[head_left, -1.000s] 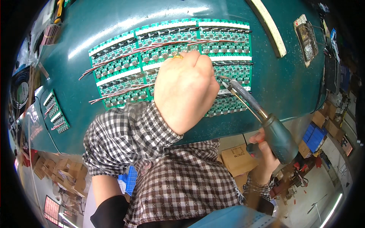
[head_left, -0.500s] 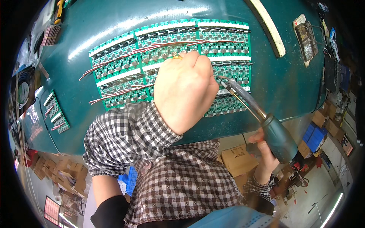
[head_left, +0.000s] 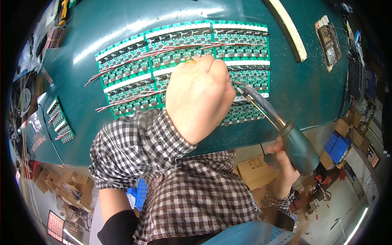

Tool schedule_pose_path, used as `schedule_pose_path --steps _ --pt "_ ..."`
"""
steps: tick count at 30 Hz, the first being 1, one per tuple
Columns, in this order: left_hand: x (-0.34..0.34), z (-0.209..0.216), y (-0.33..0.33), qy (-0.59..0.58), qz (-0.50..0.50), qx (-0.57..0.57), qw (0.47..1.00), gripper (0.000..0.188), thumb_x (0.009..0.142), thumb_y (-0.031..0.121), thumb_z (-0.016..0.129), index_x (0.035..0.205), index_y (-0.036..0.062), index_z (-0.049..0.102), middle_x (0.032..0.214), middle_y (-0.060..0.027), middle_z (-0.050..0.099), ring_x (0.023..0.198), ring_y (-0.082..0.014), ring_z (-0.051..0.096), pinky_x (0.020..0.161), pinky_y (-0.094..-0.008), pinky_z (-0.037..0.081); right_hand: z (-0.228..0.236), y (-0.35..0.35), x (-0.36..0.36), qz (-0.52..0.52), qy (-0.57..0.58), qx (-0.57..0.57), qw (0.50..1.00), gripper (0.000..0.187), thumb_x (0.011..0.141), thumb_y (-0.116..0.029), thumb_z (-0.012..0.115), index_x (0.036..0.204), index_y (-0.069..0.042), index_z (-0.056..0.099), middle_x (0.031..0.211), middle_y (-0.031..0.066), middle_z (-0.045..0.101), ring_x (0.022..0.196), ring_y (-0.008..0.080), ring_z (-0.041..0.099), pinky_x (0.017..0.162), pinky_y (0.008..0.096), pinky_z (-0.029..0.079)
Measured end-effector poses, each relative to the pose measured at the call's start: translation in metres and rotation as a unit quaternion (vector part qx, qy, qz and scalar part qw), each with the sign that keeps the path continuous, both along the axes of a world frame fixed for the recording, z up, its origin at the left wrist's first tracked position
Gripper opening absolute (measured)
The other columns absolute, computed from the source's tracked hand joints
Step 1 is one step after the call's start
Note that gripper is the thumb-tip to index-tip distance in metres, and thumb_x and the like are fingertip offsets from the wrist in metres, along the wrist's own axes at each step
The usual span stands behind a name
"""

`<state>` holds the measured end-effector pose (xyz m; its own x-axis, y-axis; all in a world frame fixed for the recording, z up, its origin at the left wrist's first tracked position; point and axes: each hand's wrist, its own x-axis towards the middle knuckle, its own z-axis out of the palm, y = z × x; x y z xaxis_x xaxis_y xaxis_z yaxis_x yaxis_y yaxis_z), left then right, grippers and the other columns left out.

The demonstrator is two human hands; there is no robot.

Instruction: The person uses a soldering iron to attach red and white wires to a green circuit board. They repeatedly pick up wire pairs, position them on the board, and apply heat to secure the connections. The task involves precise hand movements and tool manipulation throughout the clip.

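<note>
Green circuit boards (head_left: 241, 52) in joined panels lie on a dark green work surface, with white strips and rows of small parts. Red and white wires (head_left: 122, 100) run across them, and short black wires sit along some rows. Over the middle of the panels my left hand (head_left: 200, 96) is closed, its knuckles up; the fingertips and whatever they pinch are hidden beneath it. From the right, my right hand (head_left: 286, 165) grips a soldering gun (head_left: 300, 149) with a dark green body. Its tip and a thin metal tube reach the boards just beside my left fingers.
A smaller circuit board piece (head_left: 60, 119) lies at the left. A pale curved bar (head_left: 288, 30) and a worn, dirty block (head_left: 328, 44) rest at the far right. A yellow-handled tool (head_left: 63, 12) and a fan (head_left: 25, 94) are along the left. Cardboard boxes (head_left: 256, 171) stand below the table.
The soldering gun's tip has shifted very slightly at the boards. My left hand stays in the same place.
</note>
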<state>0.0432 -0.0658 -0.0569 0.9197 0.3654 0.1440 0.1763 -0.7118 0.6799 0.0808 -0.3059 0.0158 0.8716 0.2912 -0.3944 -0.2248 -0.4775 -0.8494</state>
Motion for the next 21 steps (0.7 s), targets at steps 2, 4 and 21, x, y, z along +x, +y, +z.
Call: schedule_pose_path --steps 2,4,21 --pt "-0.0004 0.0000 0.0004 -0.003 0.000 0.002 1.000 0.015 0.066 0.002 0.066 0.073 0.0058 0.053 0.069 -0.0082 0.054 0.066 -0.0279 0.054 0.060 -0.0370 0.042 0.0025 -0.0029 0.0016 0.006 0.030 -0.022 0.999 0.042 0.075 -0.029 0.072 0.096 0.005 0.061 0.079 0.0113 0.063 0.066 0.0190 0.062 0.051 0.0264 0.048" --pt "0.0000 0.0002 0.0007 -0.004 -0.004 0.002 1.000 0.015 0.066 0.002 0.066 0.073 0.0057 0.053 0.069 -0.0083 0.054 0.065 -0.0279 0.054 0.059 -0.0370 0.042 0.0033 -0.0041 0.0016 0.007 0.040 -0.036 0.998 0.044 0.075 -0.030 0.072 0.099 0.005 0.060 0.079 0.0108 0.063 0.066 0.0190 0.062 0.051 0.0260 0.048" --pt "0.0012 0.0013 0.0002 -0.008 -0.003 -0.006 1.000 0.015 0.066 0.001 0.066 0.073 0.0048 0.052 0.069 -0.0096 0.053 0.065 -0.0292 0.054 0.059 -0.0380 0.042 0.0023 -0.0034 -0.0007 -0.006 0.014 -0.033 0.999 0.042 0.076 -0.029 0.071 0.100 0.004 0.062 0.077 0.0104 0.064 0.068 0.0176 0.063 0.048 0.0246 0.046"
